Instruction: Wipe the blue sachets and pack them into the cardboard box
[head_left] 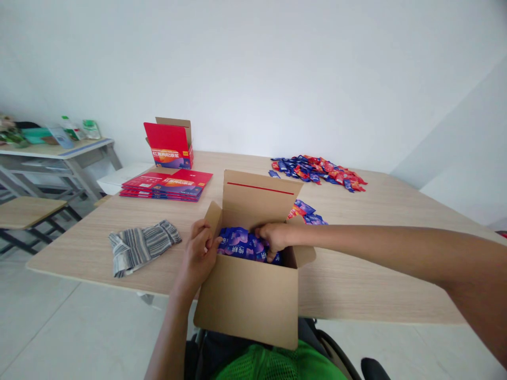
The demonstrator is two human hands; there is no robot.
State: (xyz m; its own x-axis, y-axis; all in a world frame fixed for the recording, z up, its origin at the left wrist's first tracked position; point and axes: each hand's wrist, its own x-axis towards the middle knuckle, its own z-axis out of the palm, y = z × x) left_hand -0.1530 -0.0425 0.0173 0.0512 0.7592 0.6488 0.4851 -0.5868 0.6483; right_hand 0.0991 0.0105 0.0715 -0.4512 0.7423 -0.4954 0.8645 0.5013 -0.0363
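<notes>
An open cardboard box [247, 287], plain brown inside, stands at the table's front edge with its flaps folded outward. Blue-purple sachets [240, 244] fill part of it, lying in a row. My left hand [201, 253] is closed on the box's left side flap and edge. Inside the box, at its right side, my right hand [274, 237] reaches down with curled fingers on the sachets; some fingertips are hidden among them. Just behind the box lies a small group of blue and red sachets [309, 214], partly covered by a flap.
A large pile of blue and red sachets [317, 171] lies at the back of the table [380, 211]. Flattened red cartons [170, 184] are stacked at the back left, with an opened red box [168, 145] behind. A striped grey cloth item [144, 245] lies left of my left hand.
</notes>
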